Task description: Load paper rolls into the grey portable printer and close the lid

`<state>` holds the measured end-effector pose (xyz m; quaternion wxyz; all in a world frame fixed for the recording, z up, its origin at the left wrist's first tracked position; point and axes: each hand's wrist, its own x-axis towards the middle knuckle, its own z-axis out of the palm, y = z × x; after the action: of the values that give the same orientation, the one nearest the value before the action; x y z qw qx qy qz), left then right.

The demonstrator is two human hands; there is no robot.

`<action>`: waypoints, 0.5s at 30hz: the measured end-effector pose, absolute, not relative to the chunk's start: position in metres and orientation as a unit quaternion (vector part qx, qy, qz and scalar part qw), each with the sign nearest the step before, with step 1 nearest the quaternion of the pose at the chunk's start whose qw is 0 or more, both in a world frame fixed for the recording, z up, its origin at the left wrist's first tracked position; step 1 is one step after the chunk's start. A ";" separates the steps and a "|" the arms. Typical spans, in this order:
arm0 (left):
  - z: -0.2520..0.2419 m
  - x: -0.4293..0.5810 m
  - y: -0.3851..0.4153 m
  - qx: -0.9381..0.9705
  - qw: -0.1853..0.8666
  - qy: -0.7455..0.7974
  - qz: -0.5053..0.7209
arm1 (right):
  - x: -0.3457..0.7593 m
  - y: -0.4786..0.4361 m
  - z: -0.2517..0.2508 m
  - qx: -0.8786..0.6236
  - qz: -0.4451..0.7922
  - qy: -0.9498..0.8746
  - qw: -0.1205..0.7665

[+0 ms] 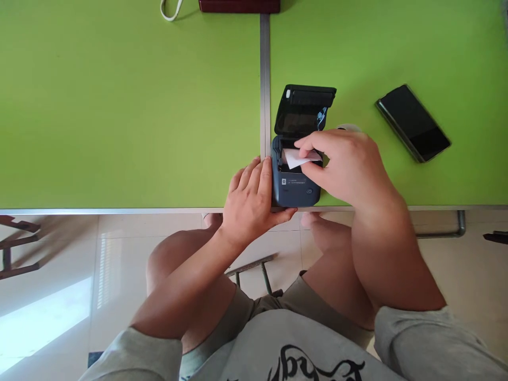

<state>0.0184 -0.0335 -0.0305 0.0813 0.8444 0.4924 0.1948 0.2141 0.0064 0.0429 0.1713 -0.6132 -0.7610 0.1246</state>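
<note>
A small dark blue label printer (296, 191) stands at the table's front edge, its black lid (305, 110) tipped up and back. My left hand (249, 200) braces the printer, fingers along its left side and thumb across the front near the table edge. Over the open compartment, my right hand (345, 161) pinches a piece of white paper (293, 158) between thumb and fingers. The paper lies partly inside the compartment, and my fingers cover some of it. Behind my right hand shows the edge of a pale rounded object (349, 128), mostly hidden.
On the right of the green table (130, 106) lies a black smartphone (413, 123). A dark red object (239, 6) and a white strap (171, 17) sit at the far edge of view. A metal strip (264, 69) divides the tabletop. Below are my legs and a stool (254, 264).
</note>
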 end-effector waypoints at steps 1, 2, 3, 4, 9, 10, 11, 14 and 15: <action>-0.031 0.019 -0.034 0.844 0.076 0.490 0.202 | 0.214 0.006 0.044 -0.604 0.129 -0.766 0.178; -0.032 0.019 -0.034 0.844 0.067 0.488 0.212 | 0.215 0.005 0.047 -0.596 0.127 -0.771 0.185; -0.032 0.019 -0.034 0.844 0.057 0.485 0.223 | 0.215 0.004 0.050 -0.588 0.123 -0.777 0.188; -0.033 0.019 -0.035 0.843 0.047 0.482 0.233 | 0.215 0.004 0.053 -0.583 0.117 -0.781 0.188; -0.031 0.019 -0.036 0.848 0.045 0.475 0.231 | 0.214 -0.003 0.070 -0.557 0.185 -0.801 0.119; -0.030 0.019 -0.036 0.851 0.049 0.474 0.220 | 0.214 -0.004 0.072 -0.551 0.209 -0.801 0.103; -0.028 0.018 -0.036 0.854 0.055 0.474 0.209 | 0.215 -0.005 0.074 -0.547 0.232 -0.800 0.091; -0.025 0.017 -0.035 0.859 0.068 0.471 0.190 | 0.219 -0.005 0.076 -0.531 0.273 -0.793 0.122; -0.024 0.017 -0.035 0.859 0.070 0.470 0.191 | 0.221 -0.004 0.075 -0.532 0.268 -0.787 0.164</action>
<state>0.0166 -0.0350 -0.0241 0.0703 0.8590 0.4698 0.1909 0.2206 -0.0044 0.0748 0.1637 -0.5315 -0.7867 0.2679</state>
